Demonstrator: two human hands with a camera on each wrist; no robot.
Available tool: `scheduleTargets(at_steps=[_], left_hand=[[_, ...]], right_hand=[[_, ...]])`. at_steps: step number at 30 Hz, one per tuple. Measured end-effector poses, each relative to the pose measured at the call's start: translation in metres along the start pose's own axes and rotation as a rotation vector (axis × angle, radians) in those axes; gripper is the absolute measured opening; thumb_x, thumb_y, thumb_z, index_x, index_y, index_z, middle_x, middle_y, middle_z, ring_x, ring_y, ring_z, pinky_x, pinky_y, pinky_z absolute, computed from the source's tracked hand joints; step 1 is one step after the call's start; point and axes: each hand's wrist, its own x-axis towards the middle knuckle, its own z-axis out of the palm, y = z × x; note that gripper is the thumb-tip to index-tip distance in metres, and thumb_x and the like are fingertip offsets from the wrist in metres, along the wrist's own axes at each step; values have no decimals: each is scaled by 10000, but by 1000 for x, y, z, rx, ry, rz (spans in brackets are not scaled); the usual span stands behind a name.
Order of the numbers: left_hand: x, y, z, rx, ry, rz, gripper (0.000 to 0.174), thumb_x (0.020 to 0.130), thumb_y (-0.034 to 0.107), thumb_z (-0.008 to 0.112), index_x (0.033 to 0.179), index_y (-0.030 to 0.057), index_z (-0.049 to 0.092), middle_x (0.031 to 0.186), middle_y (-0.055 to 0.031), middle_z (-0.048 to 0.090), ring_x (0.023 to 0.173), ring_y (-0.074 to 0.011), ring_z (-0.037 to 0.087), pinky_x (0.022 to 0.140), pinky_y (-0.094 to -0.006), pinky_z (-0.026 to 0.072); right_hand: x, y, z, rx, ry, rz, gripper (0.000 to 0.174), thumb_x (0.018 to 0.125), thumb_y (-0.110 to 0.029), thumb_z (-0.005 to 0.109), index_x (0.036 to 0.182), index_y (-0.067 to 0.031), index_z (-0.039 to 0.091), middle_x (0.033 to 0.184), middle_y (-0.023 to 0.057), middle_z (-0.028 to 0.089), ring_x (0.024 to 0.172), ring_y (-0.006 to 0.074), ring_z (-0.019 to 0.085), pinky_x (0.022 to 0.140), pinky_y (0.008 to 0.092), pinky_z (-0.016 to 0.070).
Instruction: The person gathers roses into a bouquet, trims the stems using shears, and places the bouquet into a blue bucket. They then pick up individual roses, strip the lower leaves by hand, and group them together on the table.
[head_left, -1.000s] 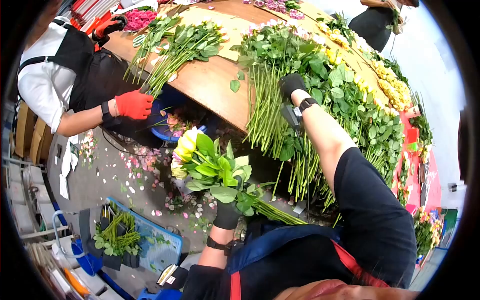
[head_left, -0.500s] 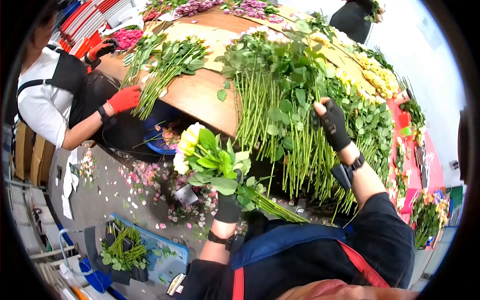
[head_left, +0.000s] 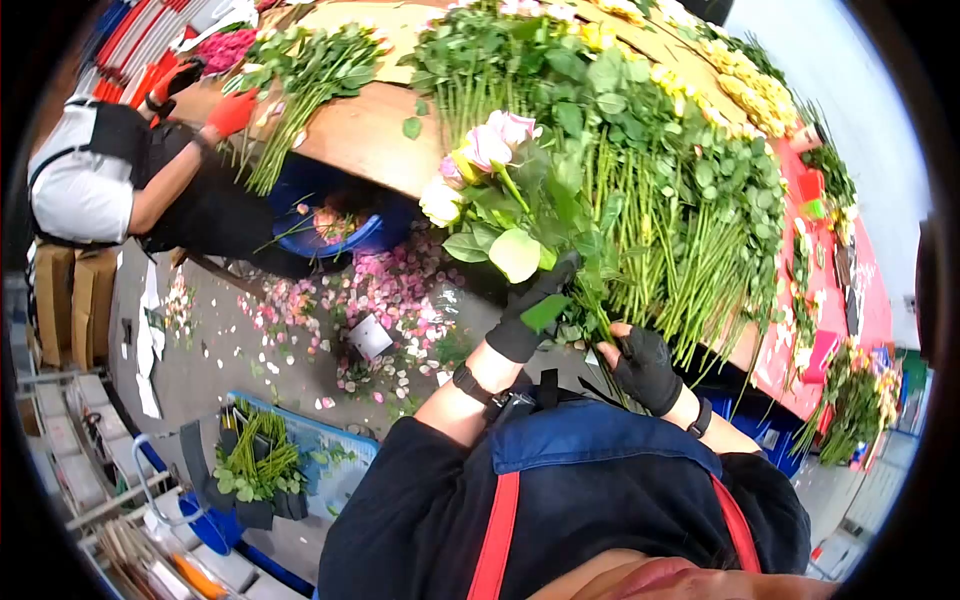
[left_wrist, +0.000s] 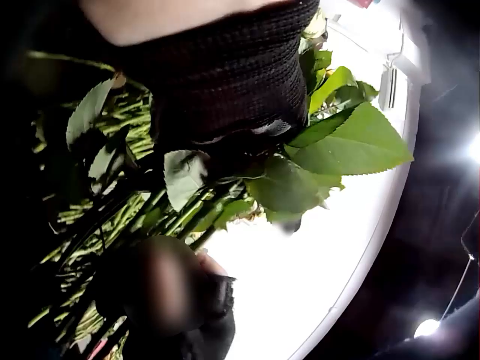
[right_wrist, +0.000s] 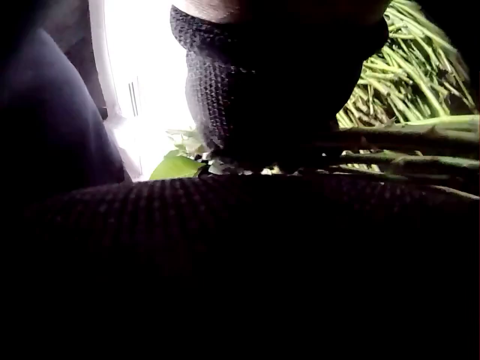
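Note:
In the head view, my left hand point(head_left: 528, 322), in a black fingerless glove, grips a bunch of roses point(head_left: 488, 146) with pink and pale yellow heads and broad green leaves. Its heads point up and left, over the table's edge. Just below, my gloved right hand point(head_left: 645, 372) holds the bunch's stems between thumb and fingers. The left wrist view has leaves point(left_wrist: 352, 142) beside the left glove, with the right hand point(left_wrist: 214, 304) close by at the stems. Dark stems point(right_wrist: 420, 139) run out to the right in the right wrist view, where a glove fills the lower half.
Long-stemmed roses point(head_left: 680, 240) lie heaped on the wooden table point(head_left: 385, 135), stems overhanging its edge. A person in red gloves point(head_left: 232, 112) works at the left. A blue bucket point(head_left: 345, 240) stands below the table, and petals point(head_left: 390, 310) litter the floor beside a blue cart point(head_left: 335, 465).
My right hand lifted a rose stem from the heap and came down to the bunch's stems. My left hand raised the bunch up and right; pink heads now show in it.

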Motion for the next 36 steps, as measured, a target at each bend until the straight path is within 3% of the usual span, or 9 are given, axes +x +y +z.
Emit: scheduleTargets(at_steps=[6,10,14,19,21,25,31,33,36], left_hand=[[41,-23,69,-253,-105,-54,446,982,330,470,1350,83,428,1243,-69,545,1064,-183,560,883,-324,494],[39,-19,175,-273,-46,-49,318,974,361,488,1045,77,611,824,-7,628,634,-99,575,544,-239,464],[40,-68,265,-302,-102,-115,241,957,294,517,1114,118,567,1016,-26,607,921,-185,589,784,-361,501],[52,-183,341,-611,-572,-347,395,966,370,439,1247,100,506,1161,-78,577,1035,-272,561,917,-410,461],[25,-179,377,440,-732,386,355,941,292,499,1218,72,526,1149,-98,592,979,-270,594,865,-402,481],[-44,-225,455,1016,-412,324,282,857,161,661,1098,26,607,1117,-141,618,876,-274,660,685,-364,527],[-54,-352,638,1583,-964,1664,491,734,423,676,1137,147,623,1128,-101,632,1144,-323,545,934,-488,412],[-26,-393,680,1989,-1228,967,391,748,437,652,1014,152,651,939,-113,677,942,-280,642,784,-436,472],[-21,-438,715,1994,-1363,707,322,777,439,622,824,123,658,739,-125,664,715,-289,666,582,-434,488]], right_hand=[[-18,16,-54,-417,183,42,658,710,-350,761,1217,-26,494,1053,210,539,918,391,518,768,475,419],[-55,43,-91,-638,185,227,889,703,-543,694,1354,-13,401,1205,222,483,1065,377,473,906,484,364],[-98,65,-160,-710,324,255,859,682,-405,754,1339,21,401,1265,214,450,1138,374,431,956,495,329],[-214,174,-223,-422,256,646,537,684,-226,729,1134,-24,517,868,212,609,818,381,606,709,444,481],[-261,215,-260,-323,384,559,332,703,-185,692,966,-26,563,791,218,590,765,396,594,684,444,470],[-347,293,-371,-7,194,595,330,712,-249,646,957,-37,586,820,214,608,787,377,605,700,450,467],[-455,376,-430,8,-13,440,317,687,-192,692,954,-40,615,853,180,628,824,365,602,722,435,467],[-481,400,-445,-18,-8,448,314,709,-207,697,963,-35,624,866,184,626,832,359,603,749,419,469],[-505,425,-478,274,-44,546,393,732,-264,723,1037,-34,628,875,118,646,844,246,620,779,363,476]])
